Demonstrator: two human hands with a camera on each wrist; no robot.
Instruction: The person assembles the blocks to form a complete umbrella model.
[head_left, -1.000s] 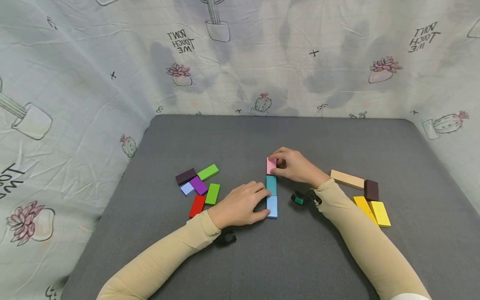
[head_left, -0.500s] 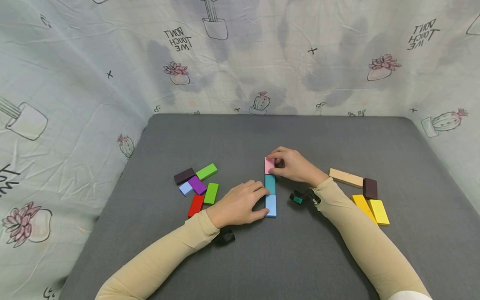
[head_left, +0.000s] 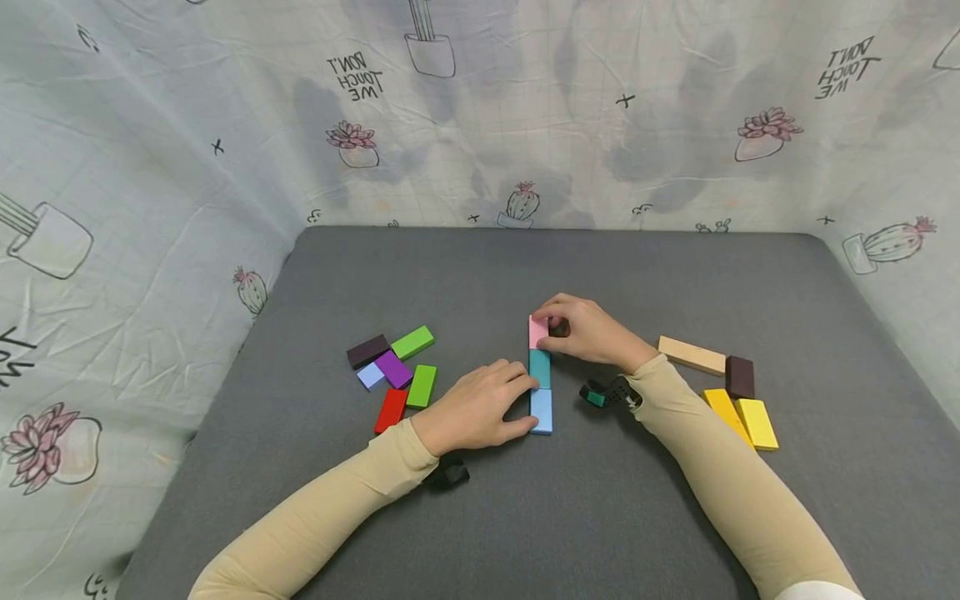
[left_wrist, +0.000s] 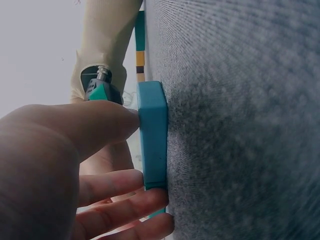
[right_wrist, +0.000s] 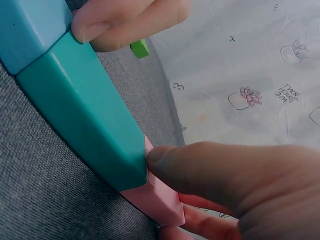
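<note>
In the head view, three blocks lie end to end in a straight row at the middle of the grey table: a light blue block [head_left: 541, 412] nearest, a teal block [head_left: 540, 369] in the middle, a pink block [head_left: 537, 332] farthest. My left hand [head_left: 480, 408] holds the light blue block, thumb near its close end and a fingertip by its joint with the teal one. With thumb and fingers, my right hand [head_left: 592, 333] pinches the pink block. The right wrist view shows the teal block [right_wrist: 85, 110] butted against the pink block [right_wrist: 157, 200].
Left of the row lies a loose group of blocks, among them a red block [head_left: 392, 411], a purple block [head_left: 393, 369] and a green block [head_left: 422, 387]. To the right are a long tan block [head_left: 692, 355], a dark brown block [head_left: 740, 377] and yellow blocks [head_left: 757, 424].
The head view has shifted slightly. Both hands and the row of three blocks otherwise stay as they were.
</note>
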